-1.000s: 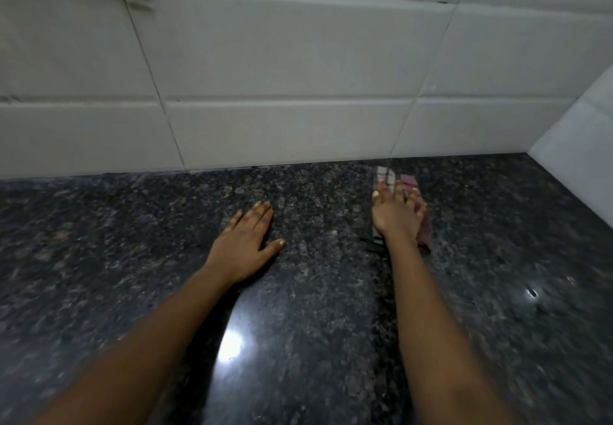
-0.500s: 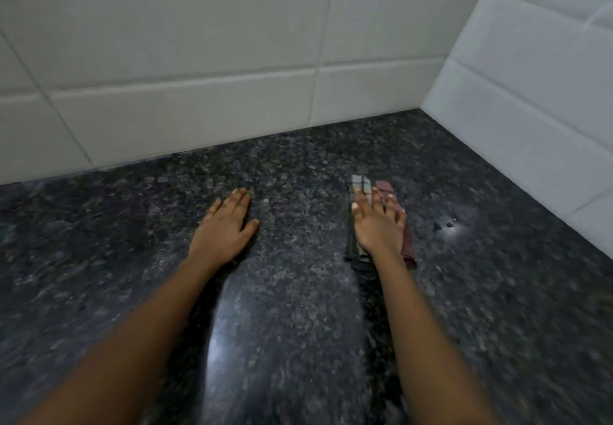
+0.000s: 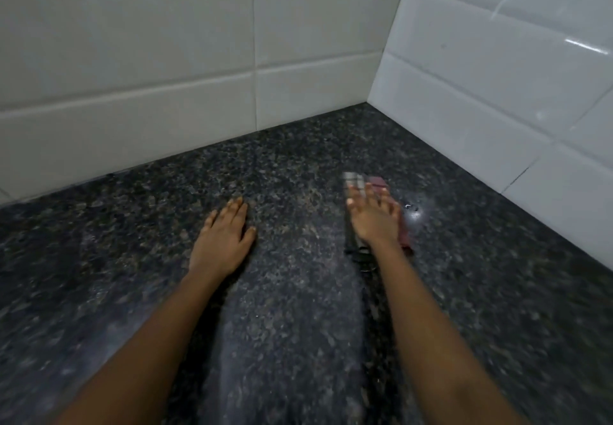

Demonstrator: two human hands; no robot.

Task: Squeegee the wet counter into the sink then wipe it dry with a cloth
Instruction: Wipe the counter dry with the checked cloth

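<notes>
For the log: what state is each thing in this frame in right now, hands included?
counter: dark granite, a few droplets on its right part.
cloth: folded, lying flat on the counter.
left hand: fingers straight, palm flat on the counter, holding nothing.
right hand: fingers straight and spread, pressing on the cloth; slightly blurred.

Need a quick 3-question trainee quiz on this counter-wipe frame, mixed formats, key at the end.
1. True or false: the left hand lies flat on the counter, holding nothing.
2. What does the right hand press on? A) a squeegee B) a folded cloth C) a sponge
3. Fill in: the glinting water drops lie just to the ___ of the folded cloth.
Key: 1 true; 2 B; 3 right.
</notes>
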